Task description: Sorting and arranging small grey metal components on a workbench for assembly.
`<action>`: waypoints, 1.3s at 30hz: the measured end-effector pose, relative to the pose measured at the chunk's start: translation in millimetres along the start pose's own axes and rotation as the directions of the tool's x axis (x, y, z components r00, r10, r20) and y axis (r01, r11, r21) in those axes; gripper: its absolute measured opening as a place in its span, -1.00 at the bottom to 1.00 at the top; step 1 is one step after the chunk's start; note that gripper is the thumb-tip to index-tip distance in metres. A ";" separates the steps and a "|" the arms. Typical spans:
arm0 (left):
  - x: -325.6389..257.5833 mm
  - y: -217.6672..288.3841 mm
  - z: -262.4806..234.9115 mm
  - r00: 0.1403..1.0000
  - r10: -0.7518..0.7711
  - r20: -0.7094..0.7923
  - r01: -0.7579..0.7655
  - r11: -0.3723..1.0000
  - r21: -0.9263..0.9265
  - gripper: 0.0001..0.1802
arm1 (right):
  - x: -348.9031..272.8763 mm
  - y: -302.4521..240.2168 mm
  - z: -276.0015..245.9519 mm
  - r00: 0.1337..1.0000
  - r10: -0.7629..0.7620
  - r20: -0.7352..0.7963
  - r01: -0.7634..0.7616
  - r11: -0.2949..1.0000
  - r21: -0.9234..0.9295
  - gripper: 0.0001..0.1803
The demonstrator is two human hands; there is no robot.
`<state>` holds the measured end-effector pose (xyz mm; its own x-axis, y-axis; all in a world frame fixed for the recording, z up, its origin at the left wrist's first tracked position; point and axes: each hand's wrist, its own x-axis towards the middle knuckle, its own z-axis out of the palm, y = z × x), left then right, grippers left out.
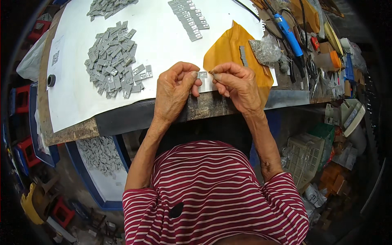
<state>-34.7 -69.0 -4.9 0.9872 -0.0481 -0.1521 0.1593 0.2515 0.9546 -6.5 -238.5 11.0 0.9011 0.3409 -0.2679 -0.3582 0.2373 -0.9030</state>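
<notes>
Near the table's front edge, my left hand (176, 87) pinches a small grey rectangular plate (202, 75) between thumb and fingertips. The plate has small cutouts or marks on its face, too fine to make out. Close to its right end is my right hand (238, 83), thumb and forefinger pressed together on something tiny and dark that I cannot make out. To the left lies a large heap of similar grey plates (110, 59), with a few loose ones at its right side. Overlapping rows of plates (190, 18) lie farther back.
Right of my hands, an orange-brown paper sheet (222, 47) carries a short row of grey pieces (243, 56) and a pile of tiny metal parts (257, 51). Beyond is a blue-handled tool (288, 34) with cables. A blue tray (107, 200) below holds more plates. A black ring (51, 80) sits far left.
</notes>
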 end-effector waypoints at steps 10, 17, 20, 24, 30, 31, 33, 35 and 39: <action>-1.9 2.2 0.6 0.998 -0.006 0.067 0.003 0.998 0.057 -0.82 | -0.2 -4.0 3.7 0.999 -0.024 0.025 0.030 0.956 -0.293 -0.85; -6.4 4.1 4.2 0.994 0.090 0.066 -0.103 0.966 0.238 -0.84 | -0.8 -8.2 2.0 0.998 0.051 0.047 -0.032 0.938 -0.344 -0.88; -7.3 7.2 4.8 0.996 0.015 0.087 -0.040 0.956 0.292 -0.84 | -2.2 -9.0 1.0 0.997 0.061 0.037 -0.044 0.932 -0.360 -0.86; -6.5 4.2 4.5 0.994 0.032 0.106 -0.059 0.962 0.265 -0.85 | -2.7 -10.3 -0.7 0.996 0.076 0.057 -0.046 0.915 -0.400 -0.87; -4.6 1.4 4.9 0.992 0.015 0.122 -0.036 0.984 0.173 -0.86 | -1.9 -9.3 -3.2 0.994 0.079 0.080 -0.037 0.903 -0.427 -0.87; -4.1 1.4 4.8 0.992 0.003 0.130 -0.024 0.988 0.154 -0.86 | -2.0 -8.5 -3.5 0.993 0.082 0.082 -0.045 0.925 -0.377 -0.87; -3.4 1.8 6.2 0.991 0.004 0.132 -0.024 0.988 0.151 -0.86 | -3.0 -7.8 -1.7 0.996 0.063 0.060 -0.038 0.935 -0.353 -0.87; -3.1 3.8 6.6 0.991 0.005 0.133 -0.025 0.988 0.150 -0.86 | -2.8 -7.5 -0.3 0.998 0.045 0.039 -0.030 0.944 -0.328 -0.87; -3.8 8.1 2.7 0.971 0.146 0.192 -0.209 0.905 0.371 -0.85 | -2.9 -11.1 1.8 0.999 0.031 0.024 -0.023 0.959 -0.284 -0.86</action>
<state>-37.2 -69.4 4.1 0.9798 -0.1956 0.0405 -0.0651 -0.1212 0.9905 -5.6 -240.5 22.4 0.8834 0.3698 -0.2880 -0.2952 -0.0384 -0.9547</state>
